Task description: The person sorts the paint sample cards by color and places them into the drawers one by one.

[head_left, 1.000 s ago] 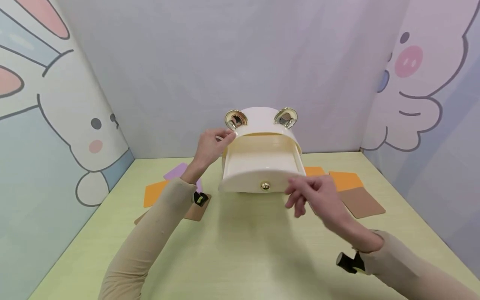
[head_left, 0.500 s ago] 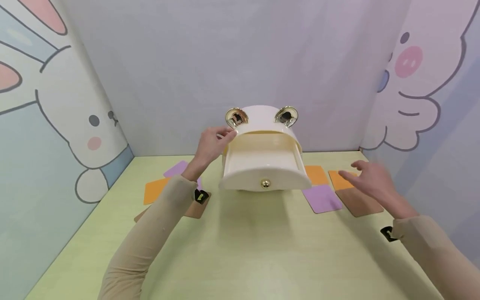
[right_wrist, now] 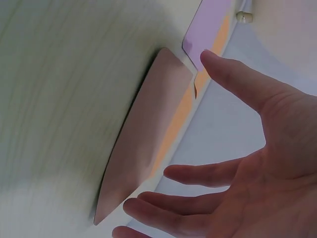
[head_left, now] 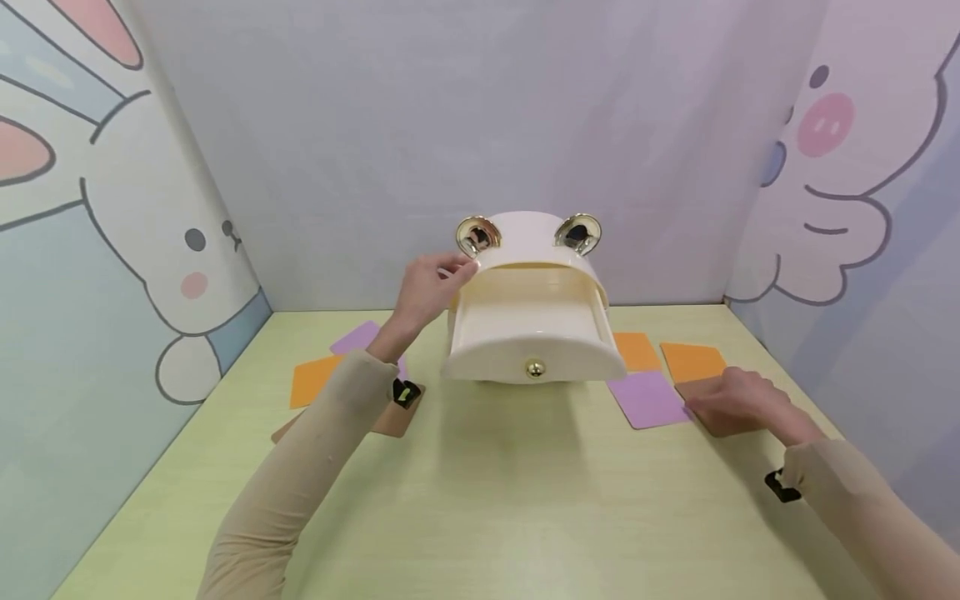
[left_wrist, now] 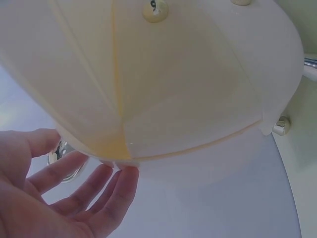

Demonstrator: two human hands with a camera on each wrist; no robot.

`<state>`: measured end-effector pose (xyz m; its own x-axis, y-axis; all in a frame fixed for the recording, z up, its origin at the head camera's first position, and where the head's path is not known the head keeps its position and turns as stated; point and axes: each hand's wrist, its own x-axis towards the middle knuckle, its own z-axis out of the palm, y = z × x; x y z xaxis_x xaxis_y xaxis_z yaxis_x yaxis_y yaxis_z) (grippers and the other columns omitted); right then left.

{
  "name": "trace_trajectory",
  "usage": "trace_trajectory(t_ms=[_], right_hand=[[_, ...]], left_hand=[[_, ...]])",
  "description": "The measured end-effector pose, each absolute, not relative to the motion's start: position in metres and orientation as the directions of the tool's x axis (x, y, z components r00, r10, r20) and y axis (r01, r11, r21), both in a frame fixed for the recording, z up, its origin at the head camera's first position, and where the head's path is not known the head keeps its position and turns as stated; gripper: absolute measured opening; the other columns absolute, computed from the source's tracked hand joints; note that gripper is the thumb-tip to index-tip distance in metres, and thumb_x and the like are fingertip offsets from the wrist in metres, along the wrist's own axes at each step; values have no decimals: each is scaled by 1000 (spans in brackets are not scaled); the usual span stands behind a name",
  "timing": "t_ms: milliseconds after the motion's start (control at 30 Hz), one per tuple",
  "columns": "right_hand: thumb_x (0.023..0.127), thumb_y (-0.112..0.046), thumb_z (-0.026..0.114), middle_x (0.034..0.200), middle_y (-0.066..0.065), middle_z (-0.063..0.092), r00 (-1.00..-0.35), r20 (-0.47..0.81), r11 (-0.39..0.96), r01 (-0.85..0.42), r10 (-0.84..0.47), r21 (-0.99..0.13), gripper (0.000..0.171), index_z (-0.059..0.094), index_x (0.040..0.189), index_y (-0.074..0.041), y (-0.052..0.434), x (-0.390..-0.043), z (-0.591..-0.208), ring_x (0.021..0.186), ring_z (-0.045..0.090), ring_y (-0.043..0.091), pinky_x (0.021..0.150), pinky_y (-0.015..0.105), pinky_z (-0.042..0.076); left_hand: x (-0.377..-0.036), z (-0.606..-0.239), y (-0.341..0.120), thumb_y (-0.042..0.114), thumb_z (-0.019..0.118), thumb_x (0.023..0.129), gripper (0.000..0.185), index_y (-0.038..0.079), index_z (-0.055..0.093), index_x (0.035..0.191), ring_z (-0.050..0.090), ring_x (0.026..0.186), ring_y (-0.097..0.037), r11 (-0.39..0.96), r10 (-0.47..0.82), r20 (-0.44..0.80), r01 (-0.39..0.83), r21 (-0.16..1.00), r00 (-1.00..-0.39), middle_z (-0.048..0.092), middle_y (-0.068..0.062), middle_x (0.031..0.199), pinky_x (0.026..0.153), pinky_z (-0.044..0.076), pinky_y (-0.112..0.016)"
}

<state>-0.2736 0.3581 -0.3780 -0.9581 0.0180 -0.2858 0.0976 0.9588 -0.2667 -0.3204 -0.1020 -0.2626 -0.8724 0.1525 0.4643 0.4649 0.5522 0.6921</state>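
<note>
A cream box (head_left: 525, 242) with two gold ears stands at the back of the table, its drawer (head_left: 534, 342) with a gold knob (head_left: 534, 367) pulled out. My left hand (head_left: 450, 271) rests with straight fingers (left_wrist: 114, 188) against the box's upper left edge (left_wrist: 173, 99). My right hand (head_left: 705, 404) lies low over a brown card (head_left: 693, 386) to the right of the box, hiding most of it. In the right wrist view its fingers (right_wrist: 198, 173) are spread just above the brown card (right_wrist: 148, 144); it holds nothing.
Right of the box lie a purple card (head_left: 647, 398) and two orange cards (head_left: 636, 350) (head_left: 692, 360). On the left are a purple card (head_left: 356, 337), an orange card (head_left: 315, 379) and a brown card (head_left: 393, 417). Cartoon-printed walls close in three sides of the green table (head_left: 495, 500).
My right hand left the drawer front, swung right and came down over the brown card. The left hand stayed on the box.
</note>
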Motion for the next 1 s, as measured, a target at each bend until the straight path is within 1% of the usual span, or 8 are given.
trace_trajectory(t_ms=[67, 367, 500, 600, 700, 767, 867, 1000], right_hand=[[80, -67, 61, 81, 12, 54, -960, -280, 961, 88, 11, -262, 64, 57, 83, -3, 359, -274, -380, 74, 50, 28, 59, 35, 38], [74, -61, 71, 94, 28, 55, -960, -271, 957, 145, 75, -252, 75, 54, 99, 8, 360, -280, -383, 83, 45, 43, 63, 52, 41], [70, -62, 74, 92, 26, 53, -973, -222, 957, 119, 60, -265, 78, 55, 101, 8, 357, -281, -376, 83, 45, 42, 60, 50, 39], [69, -59, 75, 88, 25, 56, -991, -131, 957, 45, 7, -288, 75, 57, 96, 8, 355, -283, -365, 79, 50, 37, 58, 41, 41], [71, -54, 76, 93, 31, 61, -997, -41, 952, -52, -67, -301, 80, 55, 103, 16, 349, -286, -350, 81, 56, 35, 59, 36, 47], [74, -50, 76, 103, 38, 59, -992, -3, 942, -116, -123, -314, 85, 51, 112, 22, 344, -287, -338, 87, 58, 40, 66, 39, 51], [77, -47, 76, 116, 40, 54, -986, 17, 926, -163, -167, -341, 86, 47, 122, 20, 333, -284, -317, 100, 56, 45, 78, 49, 52], [76, -45, 78, 120, 35, 54, -974, 56, 901, -223, -218, -372, 86, 46, 128, 16, 315, -276, -288, 101, 54, 41, 79, 49, 50]], left_hand=[[-320, -263, -101, 31, 61, 94, 26, 11, 73, 106, 66, 88, -27, 555, 152, 463, 463, 691, -873, 72, -12, 104, 73, 55, -36], [-320, -262, -100, 32, 60, 95, 27, 11, 72, 107, 65, 89, -25, 558, 161, 459, 464, 688, -874, 72, -11, 104, 75, 55, -37], [-320, -262, -101, 31, 60, 95, 27, 11, 72, 107, 65, 88, -25, 564, 154, 459, 460, 686, -875, 72, -11, 104, 74, 54, -36], [-320, -261, -100, 31, 60, 94, 26, 11, 73, 107, 65, 87, -25, 564, 153, 460, 460, 686, -874, 72, -11, 104, 73, 54, -36], [-320, -261, -100, 31, 60, 94, 26, 11, 73, 106, 65, 87, -26, 564, 154, 461, 460, 686, -874, 72, -11, 104, 73, 55, -36], [-319, -261, -100, 31, 60, 94, 27, 10, 72, 106, 65, 88, -26, 563, 154, 459, 460, 687, -875, 72, -12, 103, 73, 55, -37], [-319, -262, -100, 31, 60, 95, 27, 10, 72, 106, 65, 89, -27, 563, 155, 455, 457, 689, -877, 71, -12, 104, 74, 55, -37], [-318, -262, -101, 32, 59, 95, 28, 11, 72, 108, 64, 89, -26, 564, 154, 452, 454, 690, -879, 71, -12, 106, 74, 55, -36]])
